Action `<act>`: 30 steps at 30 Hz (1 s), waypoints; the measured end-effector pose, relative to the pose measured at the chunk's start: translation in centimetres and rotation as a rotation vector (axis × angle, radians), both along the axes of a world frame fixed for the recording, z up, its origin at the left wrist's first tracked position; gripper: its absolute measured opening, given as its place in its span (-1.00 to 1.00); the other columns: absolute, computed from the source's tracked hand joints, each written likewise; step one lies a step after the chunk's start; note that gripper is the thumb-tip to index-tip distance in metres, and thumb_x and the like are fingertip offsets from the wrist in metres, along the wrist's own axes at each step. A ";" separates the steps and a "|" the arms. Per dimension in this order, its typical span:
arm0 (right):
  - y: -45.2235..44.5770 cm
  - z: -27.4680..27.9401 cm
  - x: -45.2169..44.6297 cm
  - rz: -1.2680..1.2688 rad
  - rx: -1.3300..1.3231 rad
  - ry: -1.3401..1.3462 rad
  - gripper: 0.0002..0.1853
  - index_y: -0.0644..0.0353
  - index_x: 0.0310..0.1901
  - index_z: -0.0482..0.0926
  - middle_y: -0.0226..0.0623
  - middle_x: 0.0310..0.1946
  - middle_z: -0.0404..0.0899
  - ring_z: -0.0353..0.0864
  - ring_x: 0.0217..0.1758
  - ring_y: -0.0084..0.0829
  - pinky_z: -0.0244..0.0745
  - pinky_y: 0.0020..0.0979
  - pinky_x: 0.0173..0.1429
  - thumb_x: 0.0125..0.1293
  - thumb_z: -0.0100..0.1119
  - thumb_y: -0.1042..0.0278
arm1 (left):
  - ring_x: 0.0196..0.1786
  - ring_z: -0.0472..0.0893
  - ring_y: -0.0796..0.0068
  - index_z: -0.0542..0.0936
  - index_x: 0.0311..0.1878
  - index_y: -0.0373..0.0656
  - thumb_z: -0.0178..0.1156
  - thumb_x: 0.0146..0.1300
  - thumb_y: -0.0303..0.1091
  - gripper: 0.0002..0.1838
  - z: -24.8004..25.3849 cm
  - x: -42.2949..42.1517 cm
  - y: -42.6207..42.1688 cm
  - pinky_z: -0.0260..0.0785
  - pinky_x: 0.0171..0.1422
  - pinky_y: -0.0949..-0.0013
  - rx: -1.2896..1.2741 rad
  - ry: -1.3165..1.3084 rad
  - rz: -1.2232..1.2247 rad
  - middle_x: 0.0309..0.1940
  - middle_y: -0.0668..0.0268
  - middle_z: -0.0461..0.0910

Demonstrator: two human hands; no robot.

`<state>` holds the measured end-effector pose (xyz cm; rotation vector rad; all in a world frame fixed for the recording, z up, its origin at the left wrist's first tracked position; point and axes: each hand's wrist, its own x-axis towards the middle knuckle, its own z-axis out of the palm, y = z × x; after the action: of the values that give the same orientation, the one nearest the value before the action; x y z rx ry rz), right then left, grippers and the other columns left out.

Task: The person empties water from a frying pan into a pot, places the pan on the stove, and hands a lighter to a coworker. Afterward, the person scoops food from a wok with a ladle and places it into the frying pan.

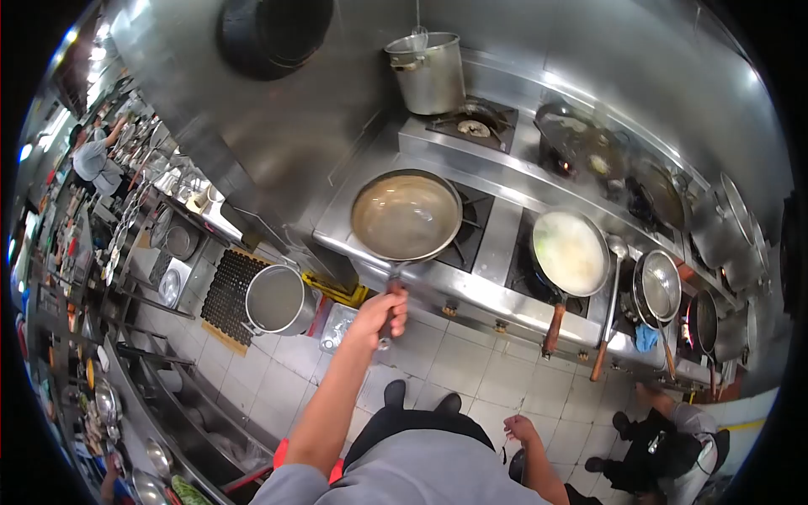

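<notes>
My left hand is wrapped around the dark handle of a wide frying pan. The pan is over the left front part of the stove, partly covering a burner. Its inside is brownish and glossy; I cannot tell if there is liquid in it. My right hand hangs low beside my body over the floor, fingers loosely bent and a little apart, with nothing visible in it. To the right, a second pan with a pale, cloudy liquid and a wooden handle stands on another front burner.
A tall metal pot stands at the back left. A ladle and a strainer are at the right, near a burner flame. A large pot stands low at the left. A co-worker is at the lower right.
</notes>
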<state>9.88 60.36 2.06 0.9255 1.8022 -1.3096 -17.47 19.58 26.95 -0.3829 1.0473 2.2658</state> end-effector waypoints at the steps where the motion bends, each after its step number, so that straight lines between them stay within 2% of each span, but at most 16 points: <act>1: 0.4 -0.3 -0.4 0.013 0.000 0.002 -0.78 0.19 -0.23 0.51 -0.32 -0.46 0.54 0.49 -0.57 -0.52 0.42 -0.51 -0.54 0.21 0.05 0.24 | -0.68 0.26 0.63 0.31 -0.30 -0.06 0.03 0.19 -0.39 -0.91 0.9 1.5 -0.6 0.13 -0.67 0.50 -0.015 0.006 0.021 -0.63 0.48 0.26; 4: 0.6 -0.4 -2.0 0.045 -0.004 0.002 -0.79 0.18 -0.24 0.51 -0.34 -0.47 0.54 0.48 -0.58 -0.53 0.42 -0.51 -0.54 0.20 0.05 0.24 | -0.69 0.26 0.63 0.30 -0.22 -0.08 0.01 0.19 -0.41 -0.87 2.4 5.5 -2.3 0.12 -0.68 0.50 -0.105 -0.044 0.115 -0.63 0.47 0.26; 7: 0.7 -1.2 -2.9 0.098 -0.019 0.007 -0.79 0.17 -0.24 0.50 -0.33 -0.47 0.54 0.49 -0.57 -0.53 0.43 -0.49 -0.54 0.20 0.07 0.23 | -0.70 0.25 0.63 0.29 -0.16 -0.11 0.01 0.19 -0.43 -0.83 1.8 9.8 -4.7 0.12 -0.69 0.51 -0.097 -0.137 0.210 -0.62 0.45 0.26; 10: 0.5 -2.4 -3.9 0.031 -0.105 0.082 -0.78 0.17 -0.22 0.48 -0.32 -0.48 0.53 0.48 -0.60 -0.55 0.43 -0.50 -0.56 0.20 0.07 0.22 | -0.70 0.26 0.63 0.29 -0.14 -0.14 0.01 0.19 -0.42 -0.81 1.3 14.1 -7.2 0.13 -0.69 0.52 -0.095 -0.192 0.298 -0.62 0.43 0.27; 16: -1.1 -0.2 -4.5 0.048 -0.035 0.032 -0.81 0.16 -0.24 0.46 -0.33 -0.51 0.51 0.46 -0.64 -0.55 0.41 -0.51 -0.59 0.22 0.04 0.23 | -0.68 0.29 0.60 0.30 -0.22 -0.14 0.00 0.19 -0.42 -0.87 -1.3 20.1 -13.4 0.17 -0.68 0.51 -0.210 -0.287 0.466 -0.61 0.40 0.28; 21: -3.8 0.5 -4.4 0.047 0.008 0.009 -0.82 0.19 -0.25 0.45 -0.30 -0.53 0.50 0.44 -0.66 -0.53 0.38 -0.50 -0.63 0.23 0.01 0.26 | -0.68 0.33 0.57 0.30 -0.30 -0.14 -0.01 0.18 -0.40 -0.91 -3.8 21.8 -19.9 0.24 -0.67 0.47 -0.339 -0.315 0.564 -0.62 0.38 0.30; 23: -5.1 0.7 -3.8 0.027 0.001 -0.015 -0.81 0.21 -0.25 0.45 -0.27 -0.54 0.50 0.44 -0.68 -0.52 0.36 -0.51 -0.65 0.22 0.02 0.27 | -0.69 0.35 0.56 0.30 -0.33 -0.13 -0.01 0.17 -0.40 -0.92 -4.9 22.4 -22.5 0.29 -0.66 0.44 -0.474 -0.311 0.604 -0.62 0.37 0.32; 30: -12.0 -1.0 -7.4 0.065 -0.034 0.157 -0.82 0.23 -0.26 0.45 -0.22 -0.56 0.50 0.44 -0.71 -0.45 0.39 -0.44 -0.67 0.20 0.02 0.29 | -0.70 0.36 0.54 0.35 -0.42 -0.15 0.02 0.10 -0.43 -0.94 -9.2 19.9 -30.9 0.31 -0.67 0.40 -0.522 -0.285 0.659 -0.65 0.36 0.34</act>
<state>2.53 48.36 1.08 0.7578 1.9057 -1.4009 2.43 -11.36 17.77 -1.4000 1.5049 2.3248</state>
